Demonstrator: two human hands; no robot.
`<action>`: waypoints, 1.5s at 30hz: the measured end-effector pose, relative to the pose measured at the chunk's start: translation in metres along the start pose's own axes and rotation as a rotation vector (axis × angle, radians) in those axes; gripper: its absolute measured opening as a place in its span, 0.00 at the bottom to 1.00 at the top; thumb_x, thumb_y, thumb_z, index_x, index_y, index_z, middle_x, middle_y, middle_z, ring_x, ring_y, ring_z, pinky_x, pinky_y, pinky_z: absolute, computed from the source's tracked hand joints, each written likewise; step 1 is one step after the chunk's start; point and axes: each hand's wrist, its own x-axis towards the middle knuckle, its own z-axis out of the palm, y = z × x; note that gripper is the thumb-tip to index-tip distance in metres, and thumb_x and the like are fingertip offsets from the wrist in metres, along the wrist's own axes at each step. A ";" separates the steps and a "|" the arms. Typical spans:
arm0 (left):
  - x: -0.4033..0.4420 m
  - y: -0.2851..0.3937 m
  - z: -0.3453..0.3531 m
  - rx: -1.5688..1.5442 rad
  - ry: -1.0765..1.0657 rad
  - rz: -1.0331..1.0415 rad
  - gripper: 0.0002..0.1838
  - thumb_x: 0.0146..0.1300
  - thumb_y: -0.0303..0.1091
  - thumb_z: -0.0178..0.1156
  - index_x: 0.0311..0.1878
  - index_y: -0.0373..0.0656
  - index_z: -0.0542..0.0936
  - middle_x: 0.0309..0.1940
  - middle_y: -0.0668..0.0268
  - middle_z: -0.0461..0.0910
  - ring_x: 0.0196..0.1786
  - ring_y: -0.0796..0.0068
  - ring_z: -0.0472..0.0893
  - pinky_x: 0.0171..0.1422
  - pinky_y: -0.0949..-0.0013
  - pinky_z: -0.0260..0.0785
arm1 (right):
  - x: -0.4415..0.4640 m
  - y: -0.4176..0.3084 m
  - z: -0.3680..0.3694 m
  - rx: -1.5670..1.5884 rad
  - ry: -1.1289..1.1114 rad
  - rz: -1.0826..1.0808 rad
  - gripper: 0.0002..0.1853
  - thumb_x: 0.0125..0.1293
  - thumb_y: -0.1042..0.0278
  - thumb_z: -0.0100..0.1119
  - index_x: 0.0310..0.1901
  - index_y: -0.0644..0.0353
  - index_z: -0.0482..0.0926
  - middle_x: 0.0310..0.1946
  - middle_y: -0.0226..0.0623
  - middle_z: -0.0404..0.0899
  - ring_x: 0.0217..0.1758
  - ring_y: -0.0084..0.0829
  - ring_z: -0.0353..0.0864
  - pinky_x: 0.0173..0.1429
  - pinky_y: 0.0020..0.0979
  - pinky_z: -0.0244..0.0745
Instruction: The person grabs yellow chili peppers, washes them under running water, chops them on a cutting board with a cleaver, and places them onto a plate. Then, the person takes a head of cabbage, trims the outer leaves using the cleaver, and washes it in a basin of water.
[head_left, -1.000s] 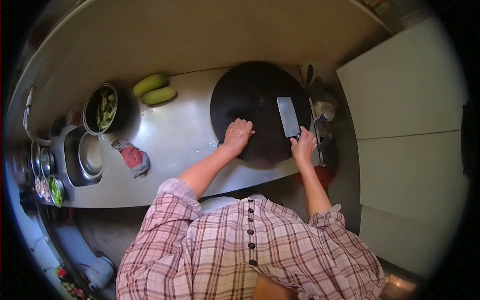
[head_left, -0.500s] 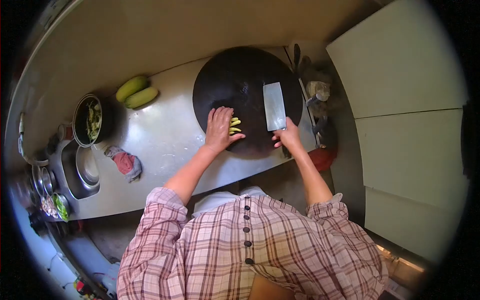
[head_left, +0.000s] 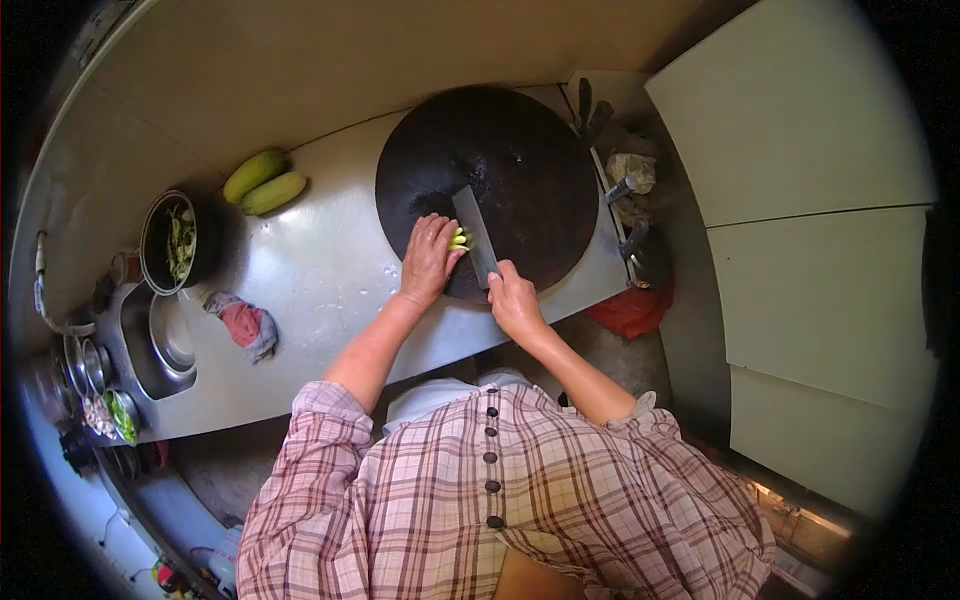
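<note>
On the round dark chopping board, my left hand grips a small bunch of slim yellow-green vegetable pieces. Their ends stick out to the right of my fingers; the rest is covered by the hand. My right hand is closed round the handle of a cleaver. Its broad blade stands on edge just right of the vegetable ends. Whether the blade touches them I cannot tell.
Left on the steel counter lie two green gourds, a pot of vegetable scraps and a crumpled cloth. A sink and several bowls are farther left. Dark-handled tools stand right of the board.
My right hand has brought the cleaver left, from lying flat over the board's right side to on edge beside the vegetable pieces. My left thumb has drawn in towards the fingers.
</note>
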 end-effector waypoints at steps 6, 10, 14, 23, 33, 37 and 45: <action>-0.004 0.010 -0.003 -0.026 0.043 -0.069 0.30 0.54 0.32 0.64 0.61 0.38 0.67 0.59 0.54 0.68 0.64 0.49 0.66 0.71 0.53 0.56 | 0.006 -0.016 -0.008 -0.279 0.021 -0.096 0.07 0.65 0.70 0.47 0.39 0.65 0.65 0.22 0.59 0.76 0.29 0.60 0.78 0.33 0.56 0.71; -0.007 0.007 -0.002 -0.055 0.028 -0.052 0.30 0.54 0.30 0.63 0.61 0.37 0.67 0.60 0.53 0.68 0.64 0.49 0.66 0.70 0.53 0.57 | 0.009 -0.005 -0.006 -0.318 -0.050 -0.142 0.08 0.64 0.71 0.48 0.39 0.66 0.64 0.20 0.57 0.76 0.27 0.58 0.78 0.31 0.54 0.73; -0.010 0.005 -0.001 -0.066 0.068 -0.061 0.28 0.54 0.29 0.63 0.59 0.37 0.68 0.57 0.53 0.70 0.62 0.50 0.68 0.69 0.53 0.58 | 0.002 -0.016 -0.011 -0.345 0.006 -0.245 0.09 0.63 0.71 0.49 0.38 0.67 0.63 0.19 0.56 0.76 0.26 0.57 0.78 0.31 0.53 0.74; -0.008 0.005 0.002 -0.002 0.110 -0.072 0.20 0.54 0.27 0.62 0.51 0.39 0.72 0.50 0.57 0.73 0.52 0.53 0.72 0.58 0.55 0.64 | -0.013 -0.034 -0.014 -0.447 -0.142 -0.181 0.10 0.62 0.71 0.49 0.39 0.68 0.63 0.22 0.57 0.77 0.27 0.58 0.79 0.33 0.53 0.75; -0.009 0.001 0.010 -0.011 0.146 -0.057 0.18 0.53 0.25 0.63 0.49 0.39 0.74 0.48 0.57 0.74 0.51 0.53 0.74 0.56 0.56 0.67 | 0.009 -0.039 -0.008 -0.449 -0.272 -0.089 0.09 0.60 0.75 0.45 0.40 0.72 0.62 0.25 0.64 0.77 0.32 0.60 0.80 0.38 0.53 0.76; -0.007 0.002 0.009 -0.022 0.146 -0.070 0.17 0.54 0.25 0.63 0.48 0.39 0.74 0.48 0.56 0.74 0.51 0.53 0.74 0.56 0.56 0.68 | 0.029 -0.041 0.010 -0.436 -0.231 -0.059 0.10 0.61 0.75 0.44 0.41 0.72 0.62 0.26 0.64 0.78 0.32 0.60 0.80 0.38 0.53 0.76; -0.007 0.002 0.009 -0.056 0.148 -0.100 0.17 0.56 0.24 0.61 0.49 0.38 0.73 0.47 0.55 0.74 0.50 0.52 0.73 0.57 0.56 0.67 | 0.043 -0.027 0.009 -0.388 -0.114 -0.132 0.10 0.62 0.74 0.43 0.42 0.71 0.61 0.22 0.62 0.77 0.28 0.59 0.79 0.35 0.55 0.75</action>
